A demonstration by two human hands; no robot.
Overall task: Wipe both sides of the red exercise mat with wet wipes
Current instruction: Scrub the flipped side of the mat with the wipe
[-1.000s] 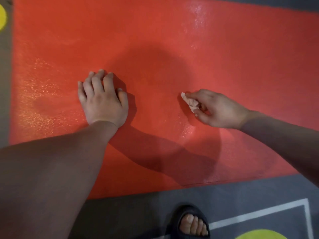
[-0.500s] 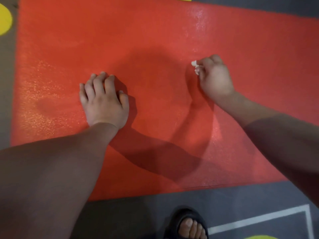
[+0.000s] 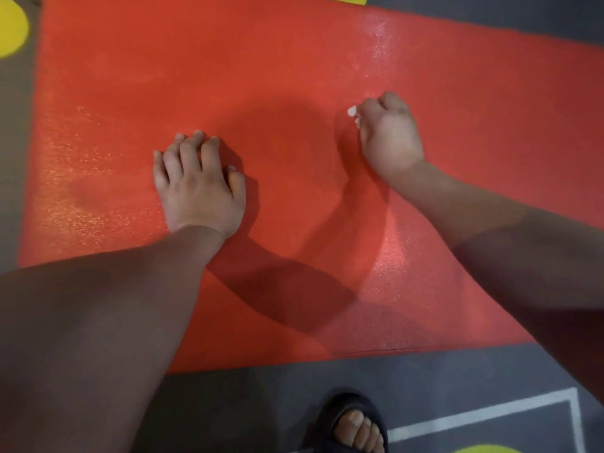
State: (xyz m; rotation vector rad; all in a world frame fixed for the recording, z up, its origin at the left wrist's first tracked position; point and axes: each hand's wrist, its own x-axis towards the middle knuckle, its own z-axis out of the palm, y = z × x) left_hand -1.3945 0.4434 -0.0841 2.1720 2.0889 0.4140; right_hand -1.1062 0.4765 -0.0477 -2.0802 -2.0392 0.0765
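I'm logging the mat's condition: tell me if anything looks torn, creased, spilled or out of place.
Nothing stands out. The mat lies flat, with no tear or crease in view; its glossy patches look like moisture. The left hand rests on it; the right hand grips the wipe.

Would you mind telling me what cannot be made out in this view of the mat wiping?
Head view only.
Wet wipe: only a white tip shows; the gripping right hand hides the rest.
Red mat: right end cut off by the frame edge; underside faces the floor.
Left hand covers the mat beneath it.
Sandalled foot: cut off by the bottom edge.
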